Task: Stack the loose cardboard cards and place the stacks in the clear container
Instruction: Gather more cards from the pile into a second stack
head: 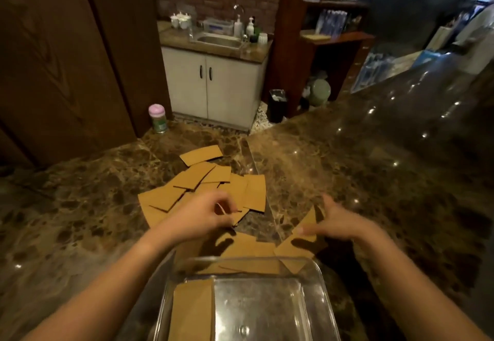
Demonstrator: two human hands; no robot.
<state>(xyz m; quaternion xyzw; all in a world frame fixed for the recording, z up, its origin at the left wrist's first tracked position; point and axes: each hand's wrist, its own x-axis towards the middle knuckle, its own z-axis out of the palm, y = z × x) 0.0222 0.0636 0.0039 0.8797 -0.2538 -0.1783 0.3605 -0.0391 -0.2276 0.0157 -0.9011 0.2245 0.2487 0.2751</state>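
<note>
Several loose brown cardboard cards (203, 183) lie scattered in a pile on the dark marble counter. More cards (251, 247) lie just beyond the clear container (318, 282), which sits at the near edge. A stack of cards (192, 311) rests inside it on the left side. My left hand (200, 216) hovers over the near edge of the pile with fingers curled; blur hides whether it pinches a card. My right hand (336, 223) is to the right, fingers spread, touching a tilted card (310, 220).
A pink-lidded jar (157, 118) stands at the counter's far left corner by a wooden door. The marble counter (374, 167) stretches away to the right. Beyond the counter edge are a sink cabinet (213, 84) and a black bin (278, 105).
</note>
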